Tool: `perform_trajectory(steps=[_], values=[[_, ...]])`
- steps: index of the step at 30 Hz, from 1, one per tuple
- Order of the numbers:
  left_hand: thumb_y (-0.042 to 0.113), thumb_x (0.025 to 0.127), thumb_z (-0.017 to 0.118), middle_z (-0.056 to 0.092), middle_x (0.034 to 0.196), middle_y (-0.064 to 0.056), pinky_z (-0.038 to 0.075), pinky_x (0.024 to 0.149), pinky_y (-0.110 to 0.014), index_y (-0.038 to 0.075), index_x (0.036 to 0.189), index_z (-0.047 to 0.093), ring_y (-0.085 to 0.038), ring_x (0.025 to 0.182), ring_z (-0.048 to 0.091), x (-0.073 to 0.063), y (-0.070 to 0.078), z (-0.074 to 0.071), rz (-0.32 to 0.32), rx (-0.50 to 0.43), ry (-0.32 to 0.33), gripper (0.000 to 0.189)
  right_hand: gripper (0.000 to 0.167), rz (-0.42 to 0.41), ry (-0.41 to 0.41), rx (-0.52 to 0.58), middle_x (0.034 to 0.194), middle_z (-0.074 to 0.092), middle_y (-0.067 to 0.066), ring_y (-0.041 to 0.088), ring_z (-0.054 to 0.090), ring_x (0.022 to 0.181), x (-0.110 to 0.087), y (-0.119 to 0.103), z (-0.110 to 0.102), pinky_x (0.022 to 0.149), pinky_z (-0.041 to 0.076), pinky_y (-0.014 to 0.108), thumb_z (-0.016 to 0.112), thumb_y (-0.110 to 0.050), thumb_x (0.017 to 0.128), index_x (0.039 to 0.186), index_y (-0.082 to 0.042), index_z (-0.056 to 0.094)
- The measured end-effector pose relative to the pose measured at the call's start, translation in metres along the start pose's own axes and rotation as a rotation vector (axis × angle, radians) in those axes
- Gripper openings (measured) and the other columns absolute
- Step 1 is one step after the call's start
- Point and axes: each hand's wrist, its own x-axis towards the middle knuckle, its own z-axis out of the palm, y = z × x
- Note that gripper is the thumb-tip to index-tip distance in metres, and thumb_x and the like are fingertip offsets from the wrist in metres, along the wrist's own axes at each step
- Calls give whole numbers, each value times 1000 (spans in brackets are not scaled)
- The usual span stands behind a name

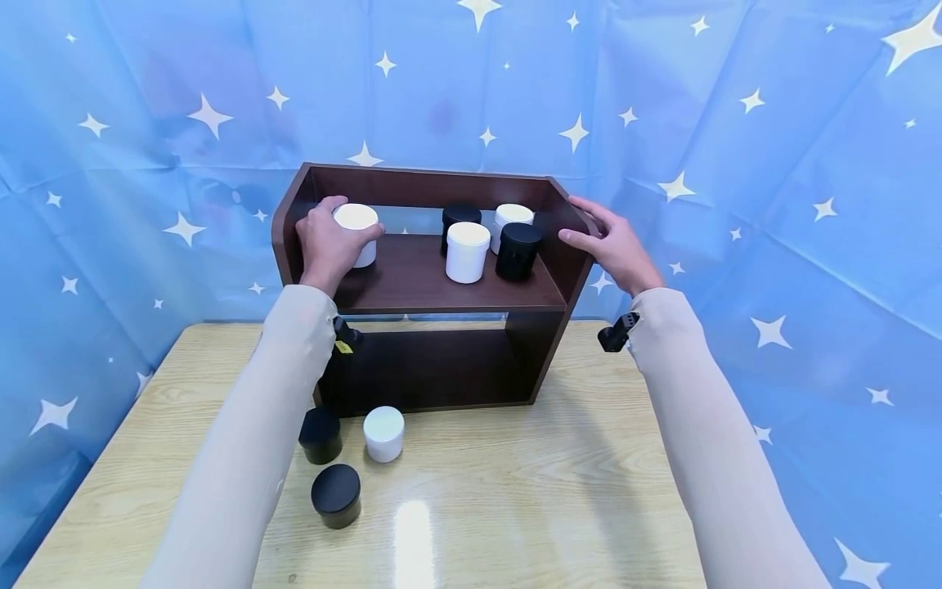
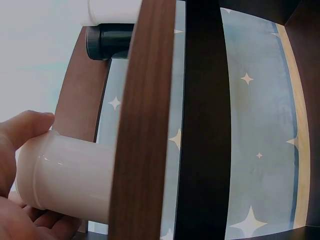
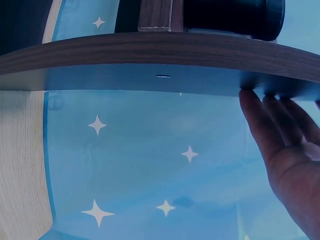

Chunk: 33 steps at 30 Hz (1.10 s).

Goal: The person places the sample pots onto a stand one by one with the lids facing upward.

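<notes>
On the upper board of a dark brown two-tier shelf (image 1: 456,309), my left hand (image 1: 328,245) grips a white lidded jar (image 1: 356,217) at the left end. The left wrist view shows the thumb on one side of this white jar (image 2: 75,175) and curled fingers on the other. The shelf's front edge hides its base. At the shelf's right end, my right hand (image 1: 618,249) holds the side panel (image 1: 567,262), thumb inward. The right wrist view has the fingers (image 3: 262,127) against the panel's outer face; the thumb is hidden there.
Further right on the upper board stand two white jars (image 1: 467,254) and two black jars (image 1: 518,252). On the wooden table (image 1: 500,507), before the shelf's left end, are a white jar (image 1: 383,435) and two black jars (image 1: 336,496). A blue starry curtain (image 1: 441,98) hangs behind.
</notes>
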Motion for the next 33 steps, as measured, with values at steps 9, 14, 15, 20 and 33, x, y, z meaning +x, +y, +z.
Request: perform_trajectory(steps=[9,14,15,20,33], values=[[44,83,78,46,149,-19,45,111,-49,8,149,44,-33,138,39,3,-1,3,-23,13,1,82,73,-1,5,2,164,33,4,26,46,138,-1,0,0,118,38,51,68,-41,94,157,-30,34],[43,85,77,41,152,-18,45,112,-48,9,151,41,-32,141,35,5,-2,4,-44,-4,-6,83,73,0,12,-9,165,32,3,26,46,138,-1,-1,1,118,38,51,67,-42,94,157,-30,34],[43,85,77,40,153,-18,45,112,-48,9,152,40,-32,142,34,5,-2,4,-50,-9,-8,83,73,-1,12,-7,165,31,3,26,46,138,-2,-2,1,118,38,51,67,-42,94,157,-30,34],[41,87,76,38,154,-19,45,114,-48,9,154,36,-32,144,32,7,-2,6,-56,-22,-7,85,72,2,13,-2,164,33,5,25,48,134,-4,-3,1,118,39,51,66,-41,95,158,-29,33],[37,87,77,39,155,-18,43,115,-49,7,156,29,-33,145,31,9,-5,9,-70,-22,3,89,72,10,12,9,160,38,7,23,52,130,-4,-3,1,116,42,49,67,-39,94,158,-28,34]])
